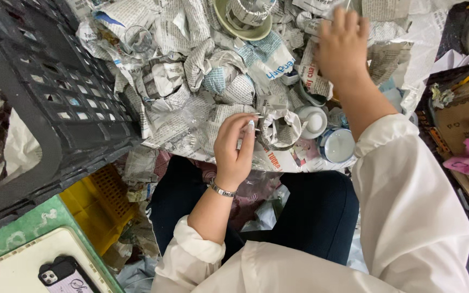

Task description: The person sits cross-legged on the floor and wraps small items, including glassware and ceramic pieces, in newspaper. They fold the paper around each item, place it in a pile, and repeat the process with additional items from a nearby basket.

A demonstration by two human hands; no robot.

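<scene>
My left hand (235, 145) pinches the edge of a crumpled newspaper wrap (279, 129) that is bunched like an open cup, close above my lap. My right hand (342, 46) reaches farther out into the heap of newspaper-wrapped items (213, 76); its fingers are curled over a paper bundle, and what they hold is hidden. Two small white and blue ceramic cups (336, 144) lie bare between my arms.
A black plastic crate (39, 103) stands at the left. A yellow crate (100, 206) and a white tray with a phone (61, 275) lie at lower left. A green bowl (245, 27) sits in the paper. Cardboard box (465, 116) and pink bag at right.
</scene>
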